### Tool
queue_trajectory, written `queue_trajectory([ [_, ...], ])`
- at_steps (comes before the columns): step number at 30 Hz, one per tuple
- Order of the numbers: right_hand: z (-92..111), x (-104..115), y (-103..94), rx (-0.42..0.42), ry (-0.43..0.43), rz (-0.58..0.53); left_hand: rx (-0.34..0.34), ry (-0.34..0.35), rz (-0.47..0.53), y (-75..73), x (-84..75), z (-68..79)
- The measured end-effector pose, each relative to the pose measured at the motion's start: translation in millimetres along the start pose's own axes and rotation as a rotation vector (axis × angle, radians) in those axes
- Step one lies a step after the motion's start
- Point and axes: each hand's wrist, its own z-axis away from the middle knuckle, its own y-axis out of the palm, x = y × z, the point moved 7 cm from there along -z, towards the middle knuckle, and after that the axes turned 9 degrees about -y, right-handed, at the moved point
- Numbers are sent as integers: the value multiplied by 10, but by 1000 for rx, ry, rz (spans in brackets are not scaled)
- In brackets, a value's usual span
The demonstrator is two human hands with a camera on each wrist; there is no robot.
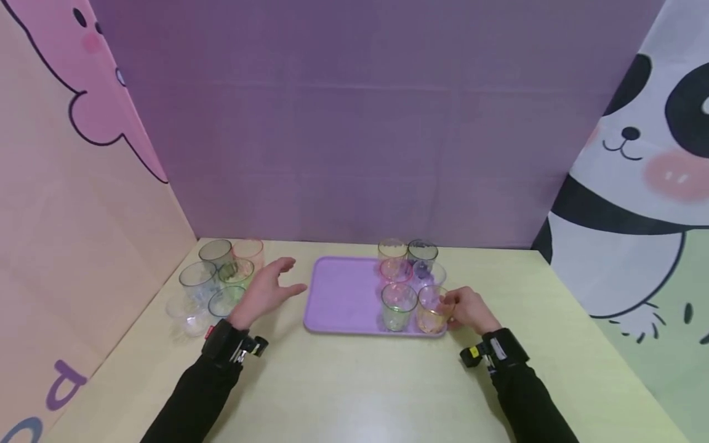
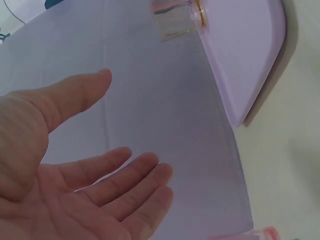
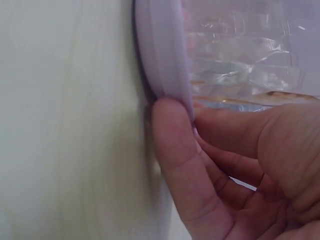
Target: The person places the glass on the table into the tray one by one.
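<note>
A purple tray (image 1: 349, 295) lies on the table, several clear glasses with coloured rims standing on its right half. In the head view my right hand (image 1: 468, 309) is at the tray's front right corner, beside an amber-rimmed glass (image 1: 432, 317). The right wrist view has thumb and a finger (image 3: 172, 130) pinching the tray's rim (image 3: 167, 50). A green-rimmed glass (image 1: 397, 311) stands left of the amber one. Apart from the tray's left side, my left hand (image 1: 267, 292) holds nothing, its thumb spread from its fingers.
On the left of the table stand several more glasses, among them a blue-rimmed one (image 1: 198, 283) and a pink-rimmed one (image 1: 249, 251), close to my left hand. A purple cloth backdrop (image 1: 354, 135) rises behind the table (image 1: 354, 387), with printed panels at both sides.
</note>
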Motion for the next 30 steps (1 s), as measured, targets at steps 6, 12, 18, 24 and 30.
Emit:
queue_trajectory([
  [6, -16, 20, -22, 0, -3, -7, 47, 48, -40, -147, -7, 41],
  [12, -15, 26, -23, -3, 2, 6, 138, 69, -115, -308, 97, 92],
  [18, 18, -16, 4, -4, -2, 31, 144, 49, -172, -545, 309, 151],
  [24, 11, -1, -9, -5, 6, 25, 167, 3, -159, -706, 391, 187],
  [30, 0, 17, -21, 0, 4, 25, 190, -109, -229, -731, 540, 190],
])
